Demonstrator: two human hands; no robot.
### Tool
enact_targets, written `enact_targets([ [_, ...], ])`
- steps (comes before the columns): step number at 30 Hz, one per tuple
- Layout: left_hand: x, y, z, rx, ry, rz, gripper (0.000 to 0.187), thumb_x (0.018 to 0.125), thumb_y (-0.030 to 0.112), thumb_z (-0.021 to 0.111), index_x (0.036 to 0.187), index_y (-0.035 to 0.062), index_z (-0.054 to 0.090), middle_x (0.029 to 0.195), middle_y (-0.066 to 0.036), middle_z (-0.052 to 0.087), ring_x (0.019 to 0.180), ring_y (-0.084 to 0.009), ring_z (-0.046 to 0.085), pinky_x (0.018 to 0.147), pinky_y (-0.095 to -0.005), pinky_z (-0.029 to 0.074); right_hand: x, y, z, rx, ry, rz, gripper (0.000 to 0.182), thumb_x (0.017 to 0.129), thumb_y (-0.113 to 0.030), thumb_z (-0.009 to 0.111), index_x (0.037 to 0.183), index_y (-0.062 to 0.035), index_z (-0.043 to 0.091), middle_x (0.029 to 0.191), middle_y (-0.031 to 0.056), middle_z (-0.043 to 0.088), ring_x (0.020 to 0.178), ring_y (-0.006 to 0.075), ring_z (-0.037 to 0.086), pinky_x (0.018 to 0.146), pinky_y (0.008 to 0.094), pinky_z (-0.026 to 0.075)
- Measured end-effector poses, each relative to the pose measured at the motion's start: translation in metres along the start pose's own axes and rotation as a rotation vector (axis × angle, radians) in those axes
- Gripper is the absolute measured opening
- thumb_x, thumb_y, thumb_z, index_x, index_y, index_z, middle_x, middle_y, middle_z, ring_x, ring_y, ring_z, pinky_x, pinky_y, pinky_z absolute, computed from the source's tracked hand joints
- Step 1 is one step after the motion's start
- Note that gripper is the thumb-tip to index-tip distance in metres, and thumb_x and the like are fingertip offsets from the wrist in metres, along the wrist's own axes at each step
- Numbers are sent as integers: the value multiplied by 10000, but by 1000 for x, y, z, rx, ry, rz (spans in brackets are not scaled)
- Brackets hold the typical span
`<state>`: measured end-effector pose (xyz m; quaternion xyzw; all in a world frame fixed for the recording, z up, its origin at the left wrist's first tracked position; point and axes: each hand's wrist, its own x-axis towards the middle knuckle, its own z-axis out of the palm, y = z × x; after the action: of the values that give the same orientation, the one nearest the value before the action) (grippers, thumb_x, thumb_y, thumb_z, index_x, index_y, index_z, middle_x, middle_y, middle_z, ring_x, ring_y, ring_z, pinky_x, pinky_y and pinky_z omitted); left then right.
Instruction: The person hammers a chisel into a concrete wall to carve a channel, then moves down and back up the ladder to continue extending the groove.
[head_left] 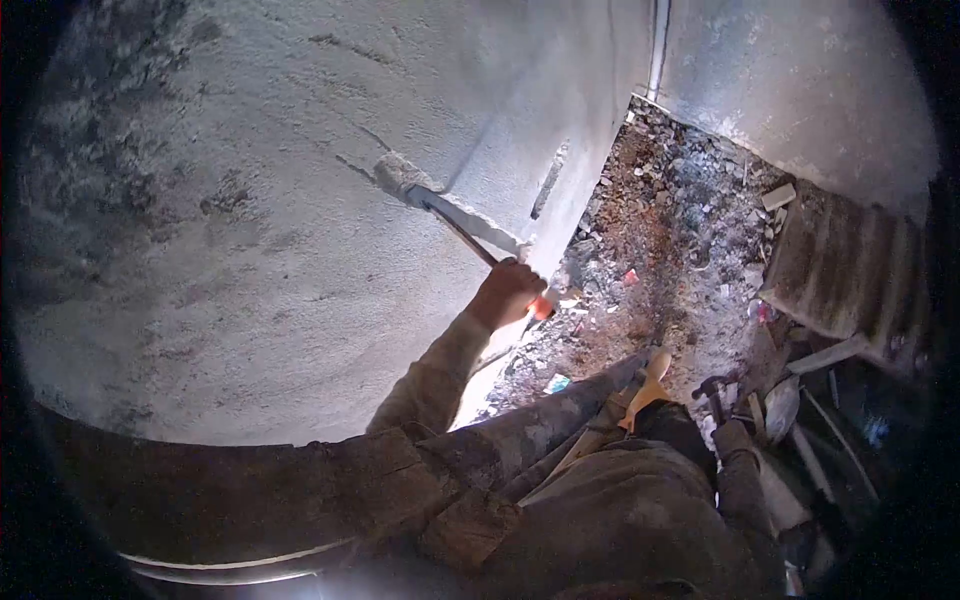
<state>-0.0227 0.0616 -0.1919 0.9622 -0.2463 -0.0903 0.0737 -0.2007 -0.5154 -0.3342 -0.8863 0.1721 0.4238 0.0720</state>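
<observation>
My left hand (507, 291) is closed around a long metal chisel (460, 232), whose orange end (543, 307) sticks out below the fist. The chisel's far tip rests in a groove (480, 226) cut in the rough grey wall (270, 280). Low on the right, my right hand (736, 438) is dark but looks wrapped round the handle of a hammer (712, 388). The hammer's head is up and apart from the chisel.
Rubble (660, 220) covers the floor beside the wall. A corrugated sheet (850, 270) lies at the right, with boards and sticks (825, 355) below it. A thick dark beam or pipe (230, 490) crosses the lower left. A narrow slot (549, 182) marks the wall.
</observation>
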Motion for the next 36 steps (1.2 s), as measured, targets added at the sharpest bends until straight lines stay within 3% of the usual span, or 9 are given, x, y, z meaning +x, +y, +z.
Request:
enact_targets([
  [3, -38, 8, -22, -3, 161, -3, 198, 629, 115, 655, 817, 153, 604, 849, 23, 595, 949, -161, 564, 964, -457, 295, 3, 6, 3, -219, 37, -181, 315, 766, -352, 606, 858, -63, 691, 863, 187, 659, 845, 365, 632, 763, 449, 489],
  [5, -54, 23, -51, -106, 266, -193, 303, 622, 114, 690, 905, 170, 596, 1021, 37, 594, 1130, -139, 504, 1012, -517, 177, 27, 18, 0, -846, -36, -695, 305, 812, -357, 564, 914, -97, 687, 878, 151, 668, 838, 339, 637, 779, 439, 480],
  [9, -64, 8, -45, -942, 774, -599, 233, 731, -48, 662, 928, 45, 576, 966, -88, 624, 954, -196, 600, 815, -310, 479, 4, -34, -16, -449, 75, -331, 326, 819, -334, 555, 983, -72, 659, 894, 169, 662, 879, 354, 626, 805, 448, 468],
  [13, -68, 3, -7, -1250, 544, -538, 210, 735, -64, 685, 861, 51, 562, 958, -64, 606, 941, -174, 582, 832, -315, 481, -1, -63, -34, -118, 74, -440, 360, 709, -282, 646, 913, 14, 632, 879, 260, 623, 849, 389, 611, 715, 451, 493],
  [18, -50, 44, -28, -997, 487, -305, 172, 682, -51, 626, 781, 77, 565, 816, -46, 583, 853, -204, 568, 784, -321, 441, -35, -138, -78, -84, 11, -361, 360, 729, -259, 620, 967, 11, 606, 917, 241, 621, 902, 403, 594, 790, 469, 475],
  [22, -33, 67, -70, -720, 447, -168, 392, 734, 61, 660, 1116, 52, 575, 959, -116, 560, 954, -293, 528, 880, -384, 430, -48, -174, -103, -46, -86, -352, 361, 765, -276, 603, 1001, -3, 590, 933, 241, 616, 923, 410, 577, 787, 477, 466],
  [28, -25, 51, -84, -458, 531, -53, 584, 719, 354, 691, 1191, 44, 538, 979, -118, 562, 962, -304, 534, 892, -404, 441, -31, -202, -97, 430, 70, -682, 350, 799, -265, 632, 1007, 9, 571, 837, 172, 629, 795, 295, 606, 734, 391, 473],
  [29, -28, 55, -93, -489, 510, -91, 571, 654, 92, 729, 1192, 51, 541, 1029, -109, 574, 1042, -273, 518, 943, -374, 442, -37, -211, -107, 303, 102, -637, 360, 808, -227, 650, 1068, 6, 558, 913, 128, 617, 811, 229, 586, 737, 356, 473],
  [36, -25, 53, -88, -443, 552, -79, 461, 611, 224, 721, 1029, 63, 612, 864, -64, 570, 897, -254, 551, 911, -404, 437, -86, -260, -128, 897, 91, -680, 356, 805, -182, 657, 1095, -6, 550, 973, 112, 594, 843, 225, 580, 738, 349, 473],
])
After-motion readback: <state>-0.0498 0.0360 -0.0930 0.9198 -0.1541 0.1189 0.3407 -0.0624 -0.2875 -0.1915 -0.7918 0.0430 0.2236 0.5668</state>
